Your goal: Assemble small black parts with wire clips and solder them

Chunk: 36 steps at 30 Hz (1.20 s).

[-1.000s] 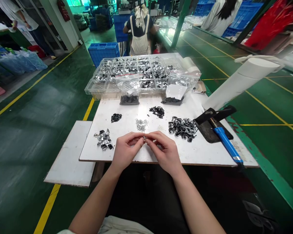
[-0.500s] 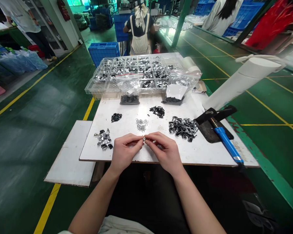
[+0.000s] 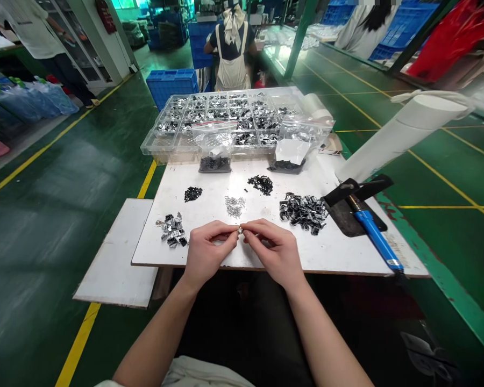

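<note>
Pinched between the fingertips of both hands is a small shiny metal part (image 3: 240,230). My left hand (image 3: 206,249) grips it from the left, and my right hand (image 3: 275,250) from the right, over the front of the white table (image 3: 226,250). Just beyond the fingers lies a pile of tiny silvery pieces (image 3: 235,206). Left of my left hand are loose metal clips (image 3: 172,230). A bigger heap of black and silver clips (image 3: 303,213) is right of my right hand. Two small black piles, left (image 3: 193,194) and right (image 3: 260,185), lie farther back.
A clear compartment tray (image 3: 169,144) full of parts stands at the back, with two plastic bags (image 3: 214,164) (image 3: 286,166) before it. At right are a blue-handled tool (image 3: 377,239) on a dark stand and a white tube (image 3: 403,137). A person (image 3: 232,54) sits beyond.
Both hands stay together at the small part, with barely any shift. At the far left, a standing person's foot and arm have moved right.
</note>
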Motion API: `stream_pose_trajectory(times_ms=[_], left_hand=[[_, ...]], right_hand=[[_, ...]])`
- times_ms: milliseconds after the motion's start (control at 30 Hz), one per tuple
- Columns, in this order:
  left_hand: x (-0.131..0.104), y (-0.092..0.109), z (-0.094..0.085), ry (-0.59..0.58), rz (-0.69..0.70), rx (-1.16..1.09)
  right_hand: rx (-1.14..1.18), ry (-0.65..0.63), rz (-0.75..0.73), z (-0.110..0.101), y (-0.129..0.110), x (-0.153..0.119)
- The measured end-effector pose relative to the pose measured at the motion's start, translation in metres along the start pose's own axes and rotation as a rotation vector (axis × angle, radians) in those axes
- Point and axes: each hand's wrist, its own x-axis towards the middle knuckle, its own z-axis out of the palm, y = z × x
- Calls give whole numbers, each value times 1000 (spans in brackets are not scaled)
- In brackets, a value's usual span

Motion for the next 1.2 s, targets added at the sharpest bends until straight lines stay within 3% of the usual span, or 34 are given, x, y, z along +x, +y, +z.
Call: stream_pose_trajectory(times_ms=[1200], left_hand=[[0, 4, 1, -21, 0, 6]], right_hand=[[-94, 61, -62, 3, -2, -1]])
